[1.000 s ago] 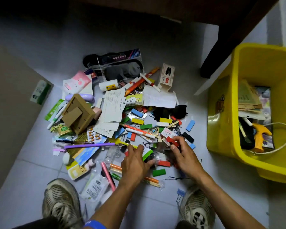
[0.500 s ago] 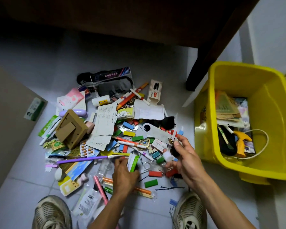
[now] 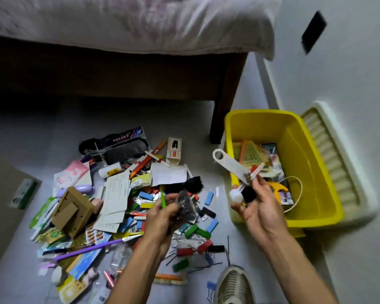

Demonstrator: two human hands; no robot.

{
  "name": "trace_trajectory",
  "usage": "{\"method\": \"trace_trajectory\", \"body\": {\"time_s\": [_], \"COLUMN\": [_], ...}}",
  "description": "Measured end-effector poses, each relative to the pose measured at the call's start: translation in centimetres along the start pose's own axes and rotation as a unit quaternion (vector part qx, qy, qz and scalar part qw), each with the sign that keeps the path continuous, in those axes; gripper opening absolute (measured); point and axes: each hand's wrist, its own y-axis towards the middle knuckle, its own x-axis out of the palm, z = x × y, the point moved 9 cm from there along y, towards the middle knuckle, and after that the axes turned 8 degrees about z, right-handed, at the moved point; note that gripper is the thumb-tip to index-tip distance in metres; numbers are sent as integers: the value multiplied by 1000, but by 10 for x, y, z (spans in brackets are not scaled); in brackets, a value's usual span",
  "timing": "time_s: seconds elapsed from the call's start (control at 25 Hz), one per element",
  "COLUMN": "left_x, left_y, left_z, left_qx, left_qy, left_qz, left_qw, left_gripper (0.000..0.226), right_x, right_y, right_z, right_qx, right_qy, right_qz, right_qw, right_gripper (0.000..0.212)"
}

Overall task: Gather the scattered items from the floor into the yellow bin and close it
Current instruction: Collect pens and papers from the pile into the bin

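Observation:
The yellow bin (image 3: pixel 316 172) stands open on the floor at the right, with papers, a yellow tool and a cord inside. My right hand (image 3: pixel 259 207) is raised at the bin's near left wall and grips a bunch of small things: a white flat tag with a ring hole (image 3: pixel 230 164), a black piece and a white round piece. My left hand (image 3: pixel 162 218) hovers above the pile of scattered items (image 3: pixel 110 207) and holds a green pen (image 3: pixel 162 197) and a crumpled clear bag (image 3: pixel 185 206).
The bin's cream lid (image 3: pixel 338 172) leans behind it against the wall. A bed with a dark wooden leg (image 3: pixel 224 106) stands just left of the bin. My shoe (image 3: pixel 233 284) is at the bottom, with coloured blocks and hairpins beside it. A brown board (image 3: pixel 0 205) lies at the left.
Both hands have risen off the pile with things in their grip. My right hand moved right to the bin with the white tag; my left hand picked up the pen and bag. The view tilted upward.

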Motion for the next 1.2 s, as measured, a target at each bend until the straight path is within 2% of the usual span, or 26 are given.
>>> {"method": "trace_trajectory", "body": {"time_s": [0.08,0.16,0.28,0.36,0.44,0.52,0.6,0.68,0.84,1.08,1.2], "left_x": [78,147,199,195,164,110,69,32,-44,-178,-231], "left_y": [-17,-29,-34,-29,-20,-9,-6,0,20,74,90], "left_z": [15,17,8,5,7,15,19,21,40,67,89], "left_qx": [17,26,9,6,33,67,81,93,120,142,209], "left_qy": [31,77,133,141,149,123,91,88,149,286,353], "left_qz": [-78,-117,-123,-130,-101,-13,44,74,126,239,299], "left_qw": [996,990,983,981,983,990,992,989,973,917,862], "left_gripper": [16,18,27,34,37,40,37,35,33,33,36], "right_x": [-32,-48,-36,-23,-10,18,45,75,118,156,181], "right_y": [8,17,31,37,36,24,6,-12,-26,13,31], "right_z": [-43,-74,-94,-89,-78,-42,-6,36,114,233,296], "right_qx": [-63,-106,-117,-105,-120,-123,-126,-115,-71,-4,22], "right_qy": [-20,-53,-100,-140,-197,-259,-320,-364,-436,-564,-601], "right_qz": [76,108,61,19,-3,-63,-124,-178,-247,-238,-215], "right_qw": [995,987,986,984,973,956,931,907,863,791,770], "right_gripper": [21,21,29,38,39,38,37,32,24,11,7]}}
